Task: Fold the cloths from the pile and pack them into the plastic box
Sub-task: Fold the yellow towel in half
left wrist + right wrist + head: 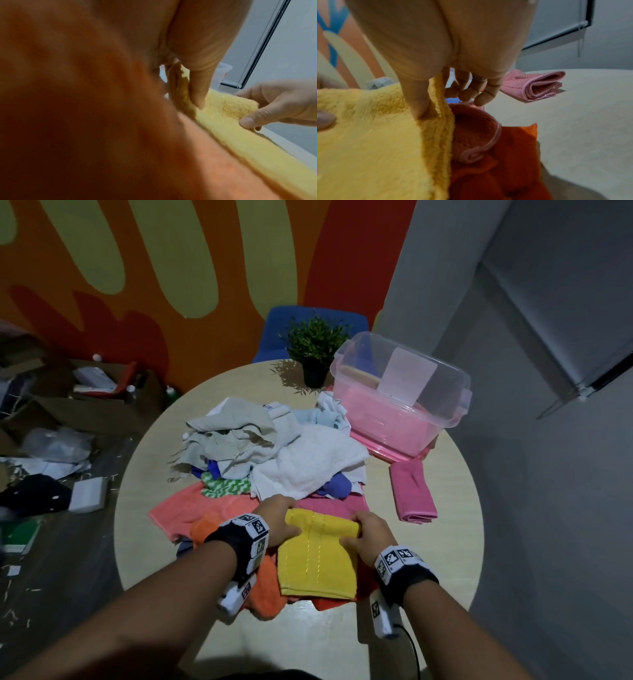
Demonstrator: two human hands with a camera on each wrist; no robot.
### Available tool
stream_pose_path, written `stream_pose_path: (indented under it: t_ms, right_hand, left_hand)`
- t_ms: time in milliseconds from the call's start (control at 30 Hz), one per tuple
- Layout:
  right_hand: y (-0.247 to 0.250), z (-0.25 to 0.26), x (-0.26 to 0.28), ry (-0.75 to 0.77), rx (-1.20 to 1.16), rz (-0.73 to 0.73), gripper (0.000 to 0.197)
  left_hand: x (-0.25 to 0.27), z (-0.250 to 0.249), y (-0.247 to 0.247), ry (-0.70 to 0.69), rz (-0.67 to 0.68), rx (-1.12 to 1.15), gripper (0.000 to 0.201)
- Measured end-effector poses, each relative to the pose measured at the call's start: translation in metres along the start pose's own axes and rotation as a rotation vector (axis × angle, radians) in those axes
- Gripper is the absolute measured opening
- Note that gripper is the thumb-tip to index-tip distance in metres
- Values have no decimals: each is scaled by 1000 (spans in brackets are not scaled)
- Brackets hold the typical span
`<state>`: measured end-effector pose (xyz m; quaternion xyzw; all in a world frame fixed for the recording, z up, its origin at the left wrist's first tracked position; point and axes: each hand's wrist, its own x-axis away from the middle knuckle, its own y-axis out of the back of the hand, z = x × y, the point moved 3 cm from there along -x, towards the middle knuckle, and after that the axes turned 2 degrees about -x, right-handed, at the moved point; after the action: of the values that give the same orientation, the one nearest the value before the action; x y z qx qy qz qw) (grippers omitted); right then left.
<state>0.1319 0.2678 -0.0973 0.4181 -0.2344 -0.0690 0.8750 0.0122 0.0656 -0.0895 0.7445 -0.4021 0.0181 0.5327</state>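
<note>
- Hands first: left hand (277,522) and right hand (368,534) each pinch a far corner of the yellow cloth (317,556), thumbs on top, fingers curled under the edge.
- Yellow cloth lies at the near edge of the round table (452,508), its long axis running straight away from the person, with the gripped end farthest.
- Right wrist view alone shows the doubled yellow edge clamped under the thumb (419,100), and a pink cloth (471,129) over an orange cloth (513,155) beneath.
- Left wrist view alone shows the left thumb (197,86) pressing the yellow edge.
- Folded pink cloth (412,494) lies well right, apart.
- Pile of cloths (274,446) sits mid-table.
- Plastic box (400,395) stands far right beside a potted plant (315,347); something pink fills its bottom.
</note>
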Motion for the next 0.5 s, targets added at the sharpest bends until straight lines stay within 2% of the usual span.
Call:
stream_pose_path:
  t_ms: [33, 67, 167, 233, 300, 367, 433, 500]
  right_hand:
    - [3, 0, 0, 28, -40, -39, 24]
    - [5, -1, 0, 44, -102, -54, 17]
    - [14, -2, 2, 55, -319, -71, 21]
    - [20, -3, 2, 47, -494, -109, 18]
    - [20, -3, 1, 7, -614, -97, 26]
    - [12, -10, -2, -54, -528, -44, 39]
    - [3, -18, -2, -89, -405, 4, 47]
    - [-5, -23, -2, -121, -447, 49, 55]
  left_hand:
    - [1, -1, 3, -11, -4, 8, 62]
    - [1, -1, 5, -23, -1, 24, 56]
    - [6, 0, 9, -66, -27, 219, 28]
    - [6, 3, 8, -43, -90, 453, 27]
    - [5, 5, 3, -34, -57, 607, 45]
    - [5, 4, -3, -17, 52, 608, 62]
    - [4, 8, -10, 19, 85, 599, 56]
    - [4, 10, -13, 31, 70, 618, 39]
